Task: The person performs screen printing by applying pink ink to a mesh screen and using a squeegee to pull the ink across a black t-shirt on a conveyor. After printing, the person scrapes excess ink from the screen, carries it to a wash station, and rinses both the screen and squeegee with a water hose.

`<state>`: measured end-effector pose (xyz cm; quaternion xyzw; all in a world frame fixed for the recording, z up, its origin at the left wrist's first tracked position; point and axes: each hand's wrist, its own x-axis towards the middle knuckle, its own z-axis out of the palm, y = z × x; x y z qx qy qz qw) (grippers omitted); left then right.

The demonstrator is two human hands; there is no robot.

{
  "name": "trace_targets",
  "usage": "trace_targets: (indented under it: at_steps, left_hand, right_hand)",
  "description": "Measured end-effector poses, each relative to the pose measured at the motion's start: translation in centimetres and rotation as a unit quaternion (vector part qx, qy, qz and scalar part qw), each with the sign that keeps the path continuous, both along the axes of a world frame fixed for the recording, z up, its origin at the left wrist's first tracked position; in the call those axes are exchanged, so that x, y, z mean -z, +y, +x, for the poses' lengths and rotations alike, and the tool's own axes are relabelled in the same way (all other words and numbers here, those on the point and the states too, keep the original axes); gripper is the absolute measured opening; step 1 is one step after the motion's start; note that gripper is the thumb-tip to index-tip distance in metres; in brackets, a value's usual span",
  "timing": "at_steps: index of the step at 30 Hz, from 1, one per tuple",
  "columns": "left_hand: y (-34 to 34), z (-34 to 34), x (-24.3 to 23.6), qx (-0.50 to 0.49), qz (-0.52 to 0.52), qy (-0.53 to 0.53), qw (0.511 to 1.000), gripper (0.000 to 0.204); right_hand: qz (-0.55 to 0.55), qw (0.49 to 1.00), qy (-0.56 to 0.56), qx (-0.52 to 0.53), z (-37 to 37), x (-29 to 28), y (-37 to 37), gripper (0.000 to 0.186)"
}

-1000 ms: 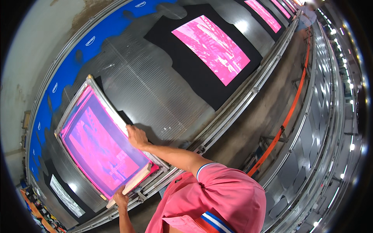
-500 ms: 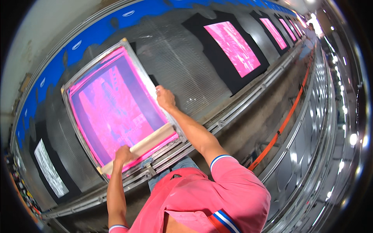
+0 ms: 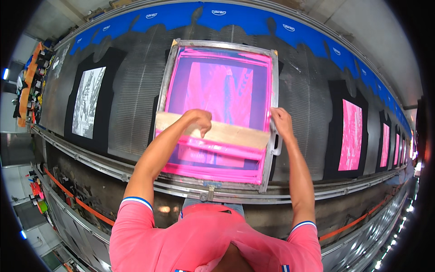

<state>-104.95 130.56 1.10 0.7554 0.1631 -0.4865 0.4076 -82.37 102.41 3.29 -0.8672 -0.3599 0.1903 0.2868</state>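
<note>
A silk screen (image 3: 226, 86) in a metal frame lies over the long table, its mesh covered with pink ink around a picture pattern. Across its middle runs a wooden squeegee (image 3: 240, 134), slightly tilted, with a band of pink ink along its near side. My left hand (image 3: 198, 121) is closed over the squeegee, left of its centre. With my right hand (image 3: 282, 122) I grip the frame's right side, just above a pale handle (image 3: 277, 145). Whatever lies under the screen is mostly hidden; dark edges peek out beside the frame.
To the left lies a black shirt piece with a white-grey print (image 3: 88, 102). On the right, a black piece bears a pink print (image 3: 351, 136), with several more beyond. Metal rails (image 3: 317, 194) edge the table's near side; a blue strip (image 3: 249, 16) lines its far side.
The squeegee and my left hand have moved from the screen's near edge to its middle. My right hand still holds the frame's side. The view has turned, levelling the screen.
</note>
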Motion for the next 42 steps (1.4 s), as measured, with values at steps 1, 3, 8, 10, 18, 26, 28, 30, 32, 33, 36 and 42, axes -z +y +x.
trace_targets:
  at_steps: [1,3,8,10,18,26,28,30,32,33,36,42]
  left_hand:
    - [1.2,1.2,-0.6,0.007,0.051,-0.054,0.997,0.034]
    - [3.9,4.9,-1.0,0.024,0.164,-0.144,0.975,0.033]
    - [8.7,12.0,-2.3,-0.031,0.336,-0.340,0.878,0.025]
    - [12.7,13.2,-1.2,-0.084,0.350,-0.389,0.848,0.026]
    - [25.0,12.4,-1.4,-0.047,0.438,-0.305,0.844,0.027]
    - [21.3,8.7,0.1,-0.048,0.475,-0.389,0.788,0.035]
    - [19.9,6.9,0.3,-0.050,0.470,-0.391,0.790,0.041]
    - [18.1,4.8,0.8,-0.053,0.474,-0.391,0.787,0.041]
    - [16.2,2.8,0.7,-0.057,0.471,-0.393,0.788,0.042]
    - [15.0,1.4,0.8,-0.060,0.464,-0.391,0.792,0.042]
    - [11.3,-2.7,0.9,-0.069,0.456,-0.367,0.808,0.041]
    - [2.9,-11.6,0.5,-0.070,0.451,-0.362,0.813,0.047]
  right_hand:
    - [-0.013,0.987,0.142,-0.080,0.9,-3.1,2.5,0.039]
    - [-0.133,0.967,0.052,-0.209,2.4,-5.5,7.5,0.051]
    - [-0.309,0.918,-0.078,-0.235,9.2,-2.9,16.3,0.033]
    - [-0.197,0.948,-0.105,-0.228,12.3,-1.5,18.6,0.025]
    - [-0.189,0.954,-0.141,-0.185,16.8,-0.6,24.2,0.031]
    - [-0.124,0.947,-0.260,-0.140,13.4,2.4,21.1,0.032]
    - [-0.116,0.950,-0.246,-0.150,11.2,2.4,19.1,0.029]
    - [-0.114,0.951,-0.239,-0.159,8.9,2.2,17.0,0.027]
    - [-0.114,0.950,-0.243,-0.161,6.9,2.0,15.0,0.026]
    - [-0.117,0.952,-0.234,-0.157,5.6,1.8,14.0,0.027]
    - [-0.123,0.958,-0.208,-0.155,1.4,1.3,10.4,0.027]
    - [-0.103,0.962,-0.194,-0.162,-7.0,1.3,2.5,0.028]
